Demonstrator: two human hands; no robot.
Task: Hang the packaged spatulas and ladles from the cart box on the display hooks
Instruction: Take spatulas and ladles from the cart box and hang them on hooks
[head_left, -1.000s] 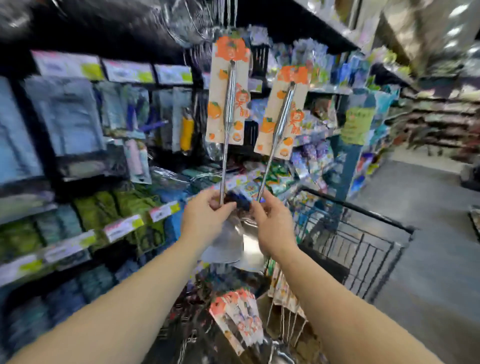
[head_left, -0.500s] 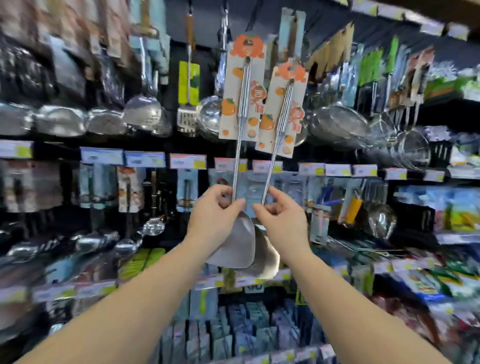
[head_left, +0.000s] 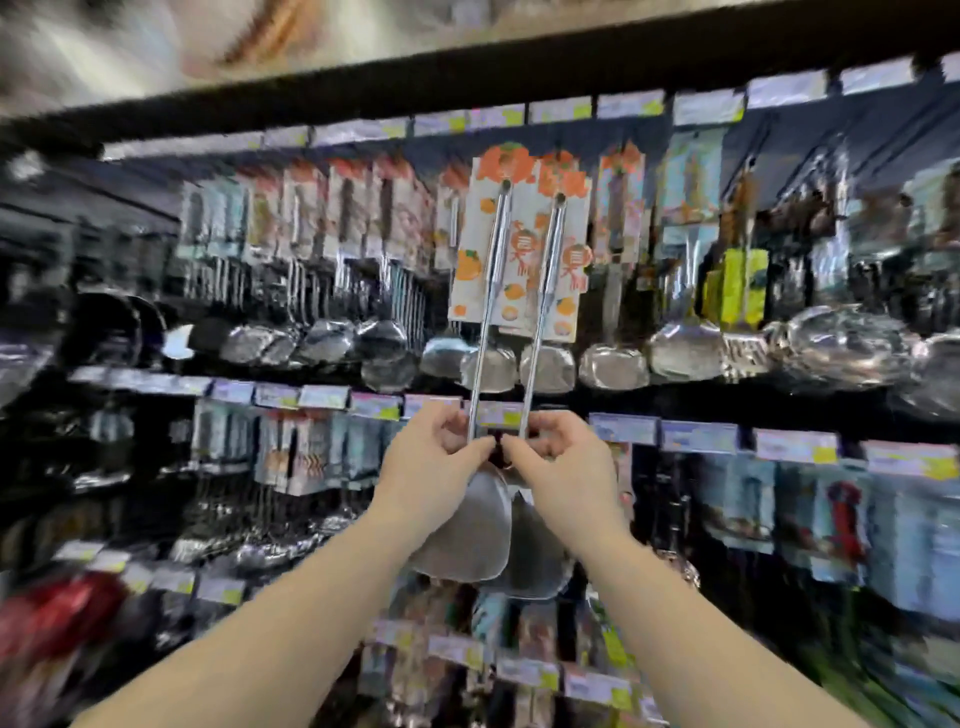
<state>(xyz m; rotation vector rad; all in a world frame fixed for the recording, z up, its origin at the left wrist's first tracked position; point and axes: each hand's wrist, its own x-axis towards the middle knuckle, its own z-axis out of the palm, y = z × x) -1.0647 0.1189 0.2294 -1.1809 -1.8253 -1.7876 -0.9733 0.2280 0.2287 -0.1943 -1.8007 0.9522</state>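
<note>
I hold two packaged steel spatulas upright in front of the display, blades down. My left hand (head_left: 434, 467) grips the handle of the left spatula (head_left: 491, 291). My right hand (head_left: 558, 465) grips the handle of the right spatula (head_left: 545, 296). Each has a white card with orange fruit print at its top end. The cards reach the top row of hanging utensils (head_left: 363, 223), among like-printed cards. The steel blades (head_left: 467, 530) hang below my hands, overlapping. The hooks are too blurred to make out.
The black shelf wall is packed with hung ladles and spatulas (head_left: 613, 364) in the upper row and packaged goods (head_left: 743, 499) below. Price tags (head_left: 322, 397) line the rails. A dark top shelf edge (head_left: 467, 78) runs overhead. The cart is out of view.
The view has tilted up and closer to the top hanging row. Both spatulas have risen, so their cards now sit level with the printed cards hung there. Both grips are unchanged.
</note>
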